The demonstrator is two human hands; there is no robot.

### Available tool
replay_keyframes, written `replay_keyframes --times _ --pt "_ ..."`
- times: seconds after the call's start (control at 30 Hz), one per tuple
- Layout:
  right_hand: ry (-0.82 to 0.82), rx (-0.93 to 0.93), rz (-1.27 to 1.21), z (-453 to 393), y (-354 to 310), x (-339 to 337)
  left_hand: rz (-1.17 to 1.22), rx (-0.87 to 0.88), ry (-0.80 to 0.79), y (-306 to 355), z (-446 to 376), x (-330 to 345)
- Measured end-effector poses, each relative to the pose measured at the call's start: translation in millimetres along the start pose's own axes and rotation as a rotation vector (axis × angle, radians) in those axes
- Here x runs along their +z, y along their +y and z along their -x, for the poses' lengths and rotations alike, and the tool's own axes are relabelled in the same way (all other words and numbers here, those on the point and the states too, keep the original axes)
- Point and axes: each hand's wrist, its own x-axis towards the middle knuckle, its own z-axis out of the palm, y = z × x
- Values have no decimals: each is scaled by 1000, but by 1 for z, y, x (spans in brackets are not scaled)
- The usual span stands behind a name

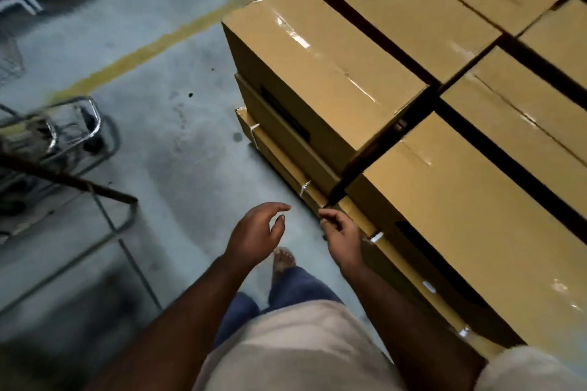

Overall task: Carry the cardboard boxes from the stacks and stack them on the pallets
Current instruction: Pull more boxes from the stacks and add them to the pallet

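Cardboard boxes point(320, 51) noted as uniform tan-brown, each crossed lengthwise by a glossy strip of clear tape point(293, 32) catching white glare. Black printed bands point(286, 111) observed on the side faces. Gaps between stacks reading near-black. Floor point(165, 143) recorded as dull grey-blue concrete, mottled with dark spots and smudges, crossed diagonally by a worn yellow painted line point(139, 55). Trolley frame point(76, 124) at left seen as shiny silver metal with black wheels. Trousers point(295, 286) found blue; shirt point(286, 346) pale beige. Further metal frame point(104, 190) showing dark grey with a rusty brown top bar
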Motion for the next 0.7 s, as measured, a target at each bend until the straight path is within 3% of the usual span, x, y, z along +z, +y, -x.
replay_keyframes --times 0.33,0.47,0.7 --pt "351 87 -154 -61 -26 60 -196 348 -442 -33 -157 -15" --pt "585 165 -227 -52 -21 87 -199 495 -583 -61 -188 -5" --pt "778 213 -426 -94 16 161 -171 556 -629 -131 -235 16"
